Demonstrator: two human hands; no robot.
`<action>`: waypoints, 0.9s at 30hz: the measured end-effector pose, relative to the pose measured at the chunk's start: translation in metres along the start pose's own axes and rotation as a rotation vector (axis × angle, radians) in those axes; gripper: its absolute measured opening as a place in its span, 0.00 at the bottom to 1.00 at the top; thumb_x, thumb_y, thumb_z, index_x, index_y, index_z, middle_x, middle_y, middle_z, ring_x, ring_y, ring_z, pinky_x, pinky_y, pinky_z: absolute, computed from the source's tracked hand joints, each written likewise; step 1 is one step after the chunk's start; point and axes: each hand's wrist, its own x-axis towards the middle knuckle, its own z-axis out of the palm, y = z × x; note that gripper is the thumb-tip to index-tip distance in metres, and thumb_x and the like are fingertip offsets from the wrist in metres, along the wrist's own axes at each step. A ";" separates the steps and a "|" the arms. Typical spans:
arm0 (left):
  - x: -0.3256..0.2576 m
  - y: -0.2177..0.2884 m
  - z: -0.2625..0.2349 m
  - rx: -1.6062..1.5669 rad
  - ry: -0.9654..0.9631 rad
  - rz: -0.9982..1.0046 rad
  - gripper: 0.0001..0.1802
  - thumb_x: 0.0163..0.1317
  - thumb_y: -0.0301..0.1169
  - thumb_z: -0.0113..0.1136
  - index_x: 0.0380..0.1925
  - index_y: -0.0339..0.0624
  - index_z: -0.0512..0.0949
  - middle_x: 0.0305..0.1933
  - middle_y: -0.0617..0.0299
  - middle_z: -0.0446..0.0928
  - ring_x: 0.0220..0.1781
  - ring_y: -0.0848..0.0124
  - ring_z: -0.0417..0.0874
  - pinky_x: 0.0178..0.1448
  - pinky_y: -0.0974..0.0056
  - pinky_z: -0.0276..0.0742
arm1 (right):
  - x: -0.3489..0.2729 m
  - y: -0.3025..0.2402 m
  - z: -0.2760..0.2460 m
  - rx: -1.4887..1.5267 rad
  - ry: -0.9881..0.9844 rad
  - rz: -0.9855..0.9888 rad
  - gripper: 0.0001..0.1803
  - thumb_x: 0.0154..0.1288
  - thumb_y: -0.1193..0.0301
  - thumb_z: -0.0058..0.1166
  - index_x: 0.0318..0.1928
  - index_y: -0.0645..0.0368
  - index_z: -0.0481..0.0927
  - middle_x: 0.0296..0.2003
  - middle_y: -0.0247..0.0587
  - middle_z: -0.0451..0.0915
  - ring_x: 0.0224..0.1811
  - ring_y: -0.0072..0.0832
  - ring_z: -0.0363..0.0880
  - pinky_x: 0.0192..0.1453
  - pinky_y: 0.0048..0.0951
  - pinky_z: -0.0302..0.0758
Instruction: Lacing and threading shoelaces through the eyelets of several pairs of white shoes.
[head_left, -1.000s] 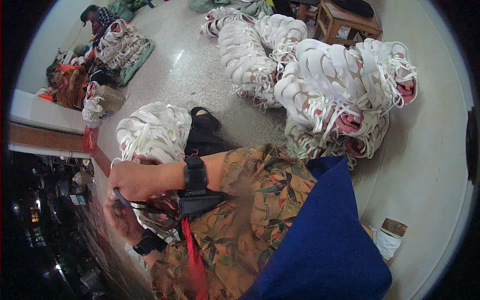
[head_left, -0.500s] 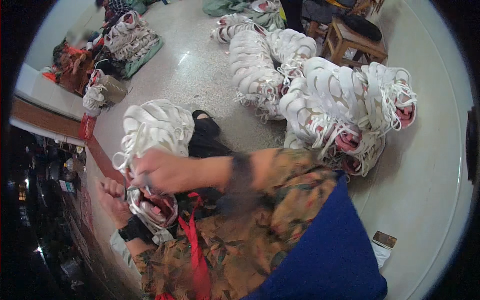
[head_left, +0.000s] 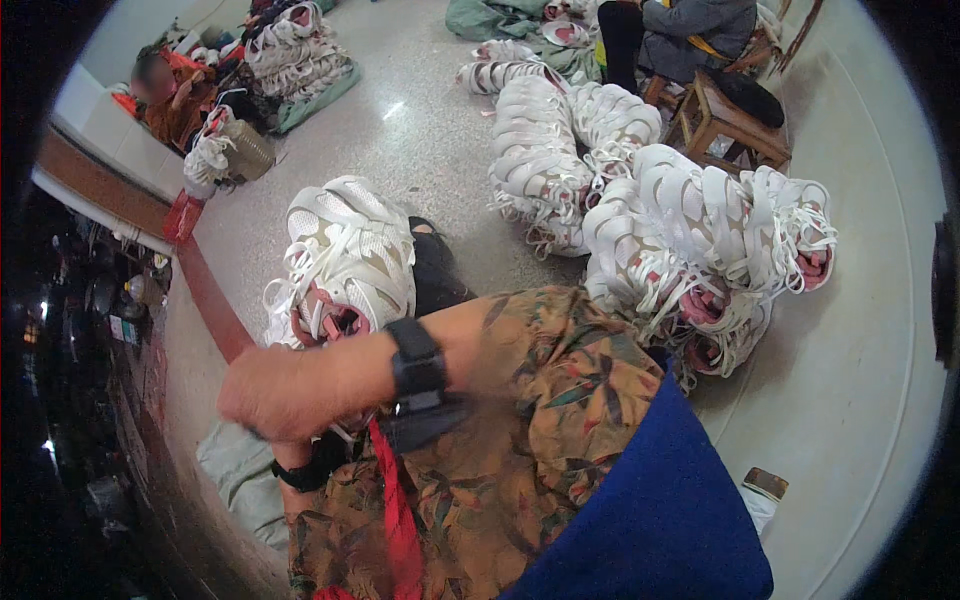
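My right arm reaches across to the left, and my right hand (head_left: 265,392) shows only its blurred back, with the fingers turned out of sight. It is just below a stack of white shoes (head_left: 355,245) with loose laces and pinkish filling in the openings. The nearest shoe's opening (head_left: 345,320) lies above my right wrist. Behind and below that hand, my left hand is almost fully covered; a bit of its wrist (head_left: 292,455) shows beside a black band. Whether either hand holds anything is hidden.
Several rows of white shoes (head_left: 690,200) stand on the floor to the right. Behind them are a wooden stool (head_left: 735,130) and a seated person (head_left: 690,40). Another person (head_left: 180,105) is at the far left, near more shoes (head_left: 295,60) and a plastic jug (head_left: 248,150).
Both hands have come down, away from the shoe opening where they were close together. My right hand now covers my left. The view has shifted, showing more of the people behind.
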 end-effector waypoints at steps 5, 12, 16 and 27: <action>0.001 -0.005 0.015 -0.070 0.040 -0.016 0.18 0.65 0.40 0.45 0.21 0.39 0.64 0.20 0.68 0.62 0.22 0.79 0.60 0.26 0.71 0.55 | -0.033 0.044 0.006 -0.028 0.372 0.321 0.07 0.41 0.73 0.53 0.23 0.66 0.77 0.22 0.56 0.77 0.29 0.51 0.79 0.35 0.46 0.74; 0.009 0.008 0.005 -0.264 0.241 -0.123 0.15 0.65 0.36 0.44 0.20 0.45 0.63 0.17 0.71 0.57 0.19 0.81 0.56 0.23 0.72 0.50 | -0.039 0.066 0.011 -0.047 0.015 0.196 0.09 0.39 0.73 0.54 0.24 0.67 0.79 0.22 0.57 0.77 0.28 0.51 0.79 0.33 0.45 0.74; 0.005 0.061 -0.013 -1.180 -0.072 -0.095 0.12 0.64 0.35 0.49 0.23 0.47 0.63 0.21 0.72 0.54 0.22 0.78 0.55 0.30 0.72 0.55 | -0.040 0.061 0.012 -0.143 0.102 0.237 0.08 0.39 0.74 0.54 0.23 0.65 0.80 0.21 0.56 0.77 0.28 0.50 0.79 0.33 0.44 0.75; 0.007 0.082 0.017 -0.364 -0.169 0.502 0.15 0.59 0.42 0.56 0.36 0.40 0.73 0.47 0.53 0.72 0.59 0.57 0.66 0.65 0.52 0.55 | -0.053 0.063 0.001 0.175 0.063 0.212 0.08 0.47 0.74 0.50 0.26 0.68 0.77 0.25 0.59 0.77 0.28 0.49 0.78 0.33 0.42 0.72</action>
